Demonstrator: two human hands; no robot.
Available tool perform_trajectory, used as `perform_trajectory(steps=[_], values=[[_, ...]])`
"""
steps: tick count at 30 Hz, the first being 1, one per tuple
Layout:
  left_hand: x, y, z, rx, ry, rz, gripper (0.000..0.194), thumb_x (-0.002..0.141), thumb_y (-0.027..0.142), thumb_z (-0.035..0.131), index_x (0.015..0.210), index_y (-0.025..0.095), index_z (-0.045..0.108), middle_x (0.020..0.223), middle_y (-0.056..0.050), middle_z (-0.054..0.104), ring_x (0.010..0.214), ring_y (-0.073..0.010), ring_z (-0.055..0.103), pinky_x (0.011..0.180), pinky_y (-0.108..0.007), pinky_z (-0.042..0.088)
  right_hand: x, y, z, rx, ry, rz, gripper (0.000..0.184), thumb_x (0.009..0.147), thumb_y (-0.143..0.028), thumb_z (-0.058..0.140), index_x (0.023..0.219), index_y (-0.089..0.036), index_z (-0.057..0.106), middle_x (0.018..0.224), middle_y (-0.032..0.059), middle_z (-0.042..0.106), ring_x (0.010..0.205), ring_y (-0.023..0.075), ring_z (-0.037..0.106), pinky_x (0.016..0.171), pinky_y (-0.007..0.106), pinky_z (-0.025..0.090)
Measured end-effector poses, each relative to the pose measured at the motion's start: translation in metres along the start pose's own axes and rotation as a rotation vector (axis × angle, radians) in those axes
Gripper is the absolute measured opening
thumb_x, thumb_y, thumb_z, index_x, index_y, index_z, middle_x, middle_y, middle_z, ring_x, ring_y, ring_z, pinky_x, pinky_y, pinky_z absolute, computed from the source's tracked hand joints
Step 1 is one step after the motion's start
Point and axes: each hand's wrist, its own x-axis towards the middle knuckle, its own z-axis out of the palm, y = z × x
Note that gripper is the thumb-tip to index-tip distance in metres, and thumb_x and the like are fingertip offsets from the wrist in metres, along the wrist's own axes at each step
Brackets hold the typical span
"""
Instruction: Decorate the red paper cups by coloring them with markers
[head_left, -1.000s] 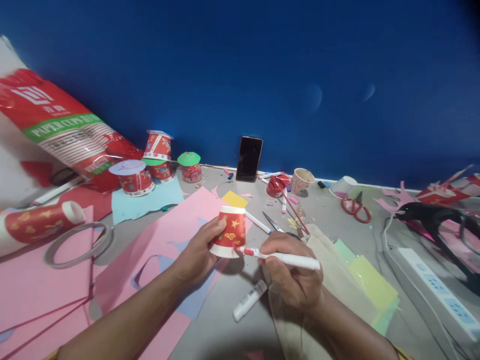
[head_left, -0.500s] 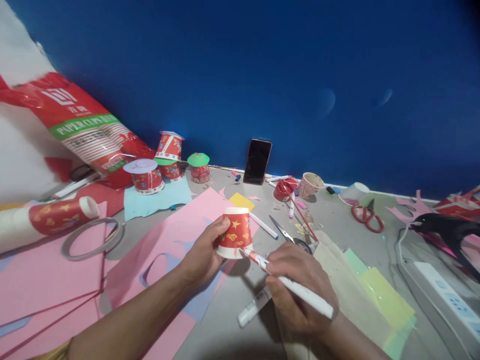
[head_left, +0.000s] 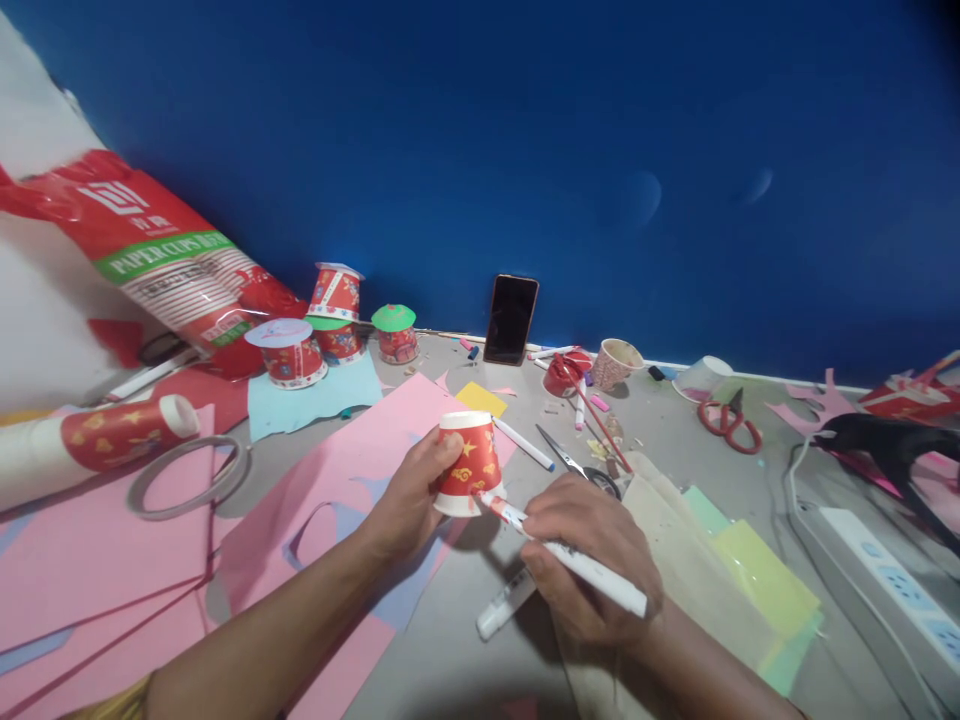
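Just above the table, my left hand [head_left: 414,492] is closed round the side of a red-and-white paper cup [head_left: 477,462] with gold stars and swirls, held upside down with its wide rim low. My right hand [head_left: 592,555] grips a white marker [head_left: 600,580]. Its red-stained tip end touches the cup's lower right side, close to the white rim band. Below the right hand lies a white marker cap or tube [head_left: 504,606], partly covered by the fingers. A white marker with a blue end [head_left: 529,446] rests behind the cup, beside dark-handled scissors [head_left: 574,460].
Pink paper sheets [head_left: 352,450] spread under my left arm. Decorated cups [head_left: 285,360] stand back left near a bag of paper cups [head_left: 180,250]. A phone [head_left: 511,320] leans on the blue wall. Red scissors [head_left: 727,425], a glue gun [head_left: 892,450] and a power strip [head_left: 889,580] lie right.
The marker tip has shifted slightly left along the cup's lower edge, and my right hand has moved a little left with it. The left hand still holds the cup.
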Motion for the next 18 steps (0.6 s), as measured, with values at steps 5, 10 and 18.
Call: perform_trajectory(steps=[5, 10, 18], values=[[-0.0013, 0.0009, -0.0005, 0.027, -0.004, -0.003, 0.059, 0.077, 0.064, 0.099, 0.106, 0.016, 0.080, 0.087, -0.005, 0.077, 0.074, -0.0207, 0.070, 0.070, -0.031, 0.058, -0.0018, 0.0010, 0.0027, 0.010, 0.020, 0.001, 0.013, 0.103, -0.013, 0.063, 0.111, -0.019, 0.071, 0.080, 0.0070, 0.079, 0.069, 0.0209, 0.076, 0.065, 0.034, 0.063], [-0.0011, 0.0005, -0.0010, 0.010, -0.036, -0.009, 0.053, 0.079, 0.061, 0.098, 0.101, 0.017, 0.079, 0.086, -0.006, 0.078, 0.074, -0.0215, 0.072, 0.070, -0.031, 0.060, -0.0012, 0.0012, 0.0020, -0.022, -0.003, 0.012, 0.016, 0.100, -0.011, 0.064, 0.111, -0.020, 0.071, 0.081, 0.0060, 0.080, 0.068, 0.0211, 0.077, 0.065, 0.034, 0.063], [-0.0007, 0.0015, -0.0008, -0.008, -0.032, -0.013, 0.055, 0.078, 0.061, 0.099, 0.105, 0.017, 0.080, 0.088, -0.007, 0.080, 0.074, -0.0226, 0.073, 0.069, -0.032, 0.061, 0.0000, -0.0011, 0.0004, -0.041, -0.004, 0.010, 0.014, 0.102, -0.012, 0.064, 0.112, -0.020, 0.069, 0.081, 0.0065, 0.081, 0.068, 0.0210, 0.076, 0.066, 0.034, 0.062]])
